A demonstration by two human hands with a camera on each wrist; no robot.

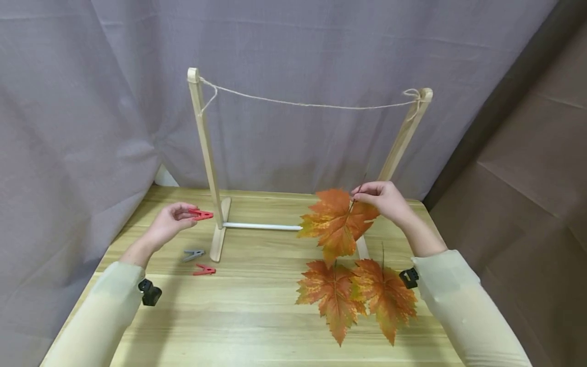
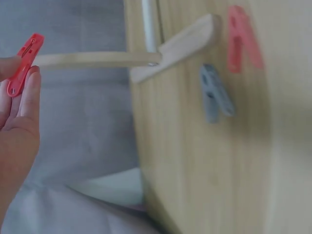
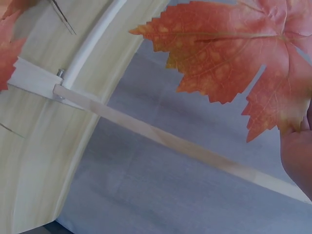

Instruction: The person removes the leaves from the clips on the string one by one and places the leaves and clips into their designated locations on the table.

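My left hand (image 1: 170, 223) pinches a red clothespin (image 1: 201, 214) between thumb and fingers, beside the left post of the wooden stand; the left wrist view shows the clothespin (image 2: 25, 64) close up. On the right, my right hand (image 1: 382, 200) holds an orange maple leaf (image 1: 337, 221) by its stem, lifted in front of the right post. That leaf (image 3: 219, 48) fills the upper right of the right wrist view, where most of the hand is cut off. Two more maple leaves (image 1: 334, 295) (image 1: 384, 295) lie on the table below it.
A string (image 1: 302, 105) hangs between the tops of the left post (image 1: 205, 148) and right post (image 1: 403, 137). A white bar (image 1: 261, 226) joins their feet. On the wooden table (image 1: 229, 316) lie a grey clothespin (image 1: 193, 255) and another red clothespin (image 1: 204, 269). Grey curtain (image 1: 293, 51) stands behind.
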